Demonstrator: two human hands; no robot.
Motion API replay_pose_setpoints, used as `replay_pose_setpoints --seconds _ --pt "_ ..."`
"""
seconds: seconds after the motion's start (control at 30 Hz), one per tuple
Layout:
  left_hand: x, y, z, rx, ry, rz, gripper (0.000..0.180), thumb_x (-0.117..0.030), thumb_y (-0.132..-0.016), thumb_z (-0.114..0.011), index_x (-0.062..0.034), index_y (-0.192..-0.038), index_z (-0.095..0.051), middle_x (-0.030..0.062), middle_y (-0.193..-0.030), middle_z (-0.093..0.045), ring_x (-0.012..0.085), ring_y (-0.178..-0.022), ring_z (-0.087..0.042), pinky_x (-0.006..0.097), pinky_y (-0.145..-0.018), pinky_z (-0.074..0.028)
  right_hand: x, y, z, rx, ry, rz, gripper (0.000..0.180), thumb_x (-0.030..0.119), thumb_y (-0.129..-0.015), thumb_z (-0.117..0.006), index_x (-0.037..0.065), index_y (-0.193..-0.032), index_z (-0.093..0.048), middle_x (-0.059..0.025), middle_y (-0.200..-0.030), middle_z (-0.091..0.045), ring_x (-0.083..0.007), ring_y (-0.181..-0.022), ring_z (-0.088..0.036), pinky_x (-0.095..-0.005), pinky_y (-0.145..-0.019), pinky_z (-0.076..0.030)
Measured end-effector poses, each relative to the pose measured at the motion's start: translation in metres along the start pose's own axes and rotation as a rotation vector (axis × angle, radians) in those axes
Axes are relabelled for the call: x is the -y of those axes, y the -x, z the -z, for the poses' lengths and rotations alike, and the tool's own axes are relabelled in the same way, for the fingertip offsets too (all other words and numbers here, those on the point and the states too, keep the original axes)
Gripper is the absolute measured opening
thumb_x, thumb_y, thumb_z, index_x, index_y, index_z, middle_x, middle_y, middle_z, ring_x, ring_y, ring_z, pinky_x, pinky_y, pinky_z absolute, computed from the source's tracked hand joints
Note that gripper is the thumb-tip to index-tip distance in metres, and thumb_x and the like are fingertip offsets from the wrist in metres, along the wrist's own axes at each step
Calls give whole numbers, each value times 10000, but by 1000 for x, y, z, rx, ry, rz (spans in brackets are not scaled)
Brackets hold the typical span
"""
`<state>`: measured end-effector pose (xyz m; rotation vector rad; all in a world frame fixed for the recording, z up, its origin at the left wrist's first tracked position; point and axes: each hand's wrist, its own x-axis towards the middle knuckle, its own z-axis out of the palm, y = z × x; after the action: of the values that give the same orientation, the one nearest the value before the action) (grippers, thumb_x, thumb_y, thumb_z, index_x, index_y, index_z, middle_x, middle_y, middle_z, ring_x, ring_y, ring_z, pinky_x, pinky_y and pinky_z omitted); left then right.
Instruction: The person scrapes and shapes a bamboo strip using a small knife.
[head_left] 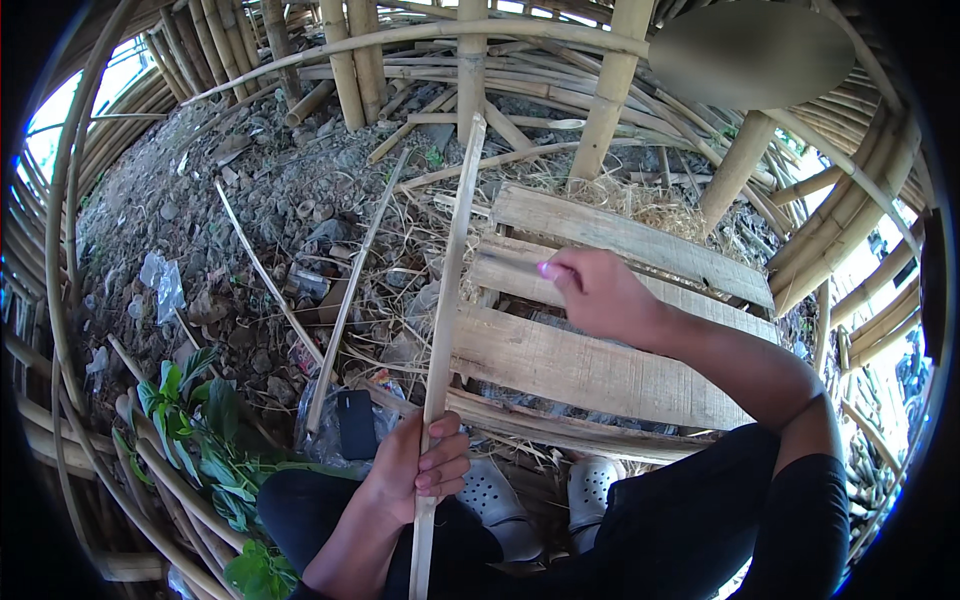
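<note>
My left hand is wrapped round the lower part of a long, pale bamboo strip. The strip stands nearly upright in front of me, its upper end leaning slightly right. In my closed right hand is a knife, with a bit of pink handle showing at the fingers. Its thin, dark blade is blurred and points left toward the strip, above the wooden slats. Whether blade and strip touch, I cannot tell.
A low wooden slatted platform lies ahead on the right. More bamboo strips rest on the rubble ground, beside a dark phone-shaped object. Leafy green stems are at left. Bamboo poles surround the spot. My grey clogs are below.
</note>
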<state>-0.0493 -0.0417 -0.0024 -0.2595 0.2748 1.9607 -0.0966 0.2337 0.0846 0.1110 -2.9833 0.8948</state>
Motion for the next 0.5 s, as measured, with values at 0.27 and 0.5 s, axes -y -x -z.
replay_pose_setpoints --seconds 0.27,0.5 --pt "18 -19 4 -122 -168 114 324 -287 -1018 -303 -168 -737 -411 -55 -498 -315 62 -362 -295 207 -301 -244 5 42 -20 49 -172 16 156 73 -952 -473 15 -1096 -466 -159 -686 -566 -270 -596 -601 -438 -569 -454" --pt "25 -24 14 -66 -14 268 417 -412 -1036 -275 -157 -745 -430 -49 -507 -336 62 -367 -298 199 -315 -272 19 61 -52 306 294 355 184 153 -977 -448 -30 -984 -471 -168 -680 -608 -275 -568 -639 -380 -446 -473"
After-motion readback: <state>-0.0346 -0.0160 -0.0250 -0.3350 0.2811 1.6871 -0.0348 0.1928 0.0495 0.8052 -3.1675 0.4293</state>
